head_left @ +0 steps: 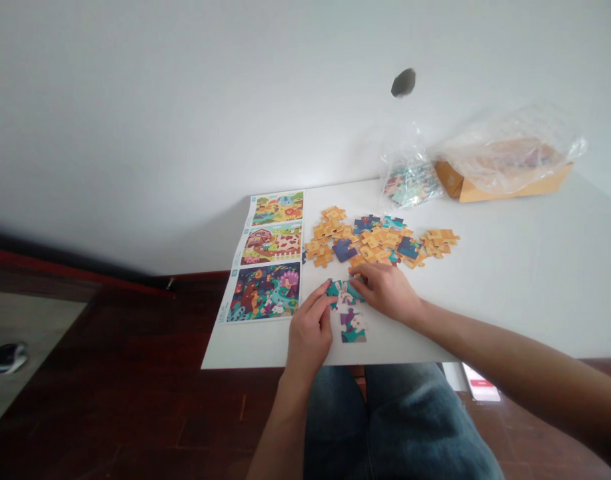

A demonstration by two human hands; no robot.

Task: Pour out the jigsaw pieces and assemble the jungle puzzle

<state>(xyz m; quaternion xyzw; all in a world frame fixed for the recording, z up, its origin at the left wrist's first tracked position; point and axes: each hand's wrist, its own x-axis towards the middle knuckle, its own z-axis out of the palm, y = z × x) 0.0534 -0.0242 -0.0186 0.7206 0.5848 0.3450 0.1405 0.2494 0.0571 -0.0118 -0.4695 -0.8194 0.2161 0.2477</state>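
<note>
My left hand (pixel 312 328) rests on the white table with fingers drawn together at the left edge of a teal jigsaw piece showing a white rabbit (pixel 343 293). From the right, my right hand (pixel 389 291) pinches a teal jigsaw piece (pixel 356 285) against the rabbit piece; fingers partly cover both, so I cannot tell whether they are interlocked. Just below lies a purple and teal joined section (pixel 354 326) with a white animal on it. Beyond my hands spreads a pile of jigsaw pieces (pixel 380 241), mostly orange backs up, several showing dark blue or teal.
A picture sheet (pixel 238 267) with three printed scenes lies at the table's left. Further back sit a clear bag of pieces (pixel 412 183) and an orange box (pixel 515 193) under clear plastic. A wall rises behind the table (pixel 510 280). A shoe (pixel 5 359) shows at far left.
</note>
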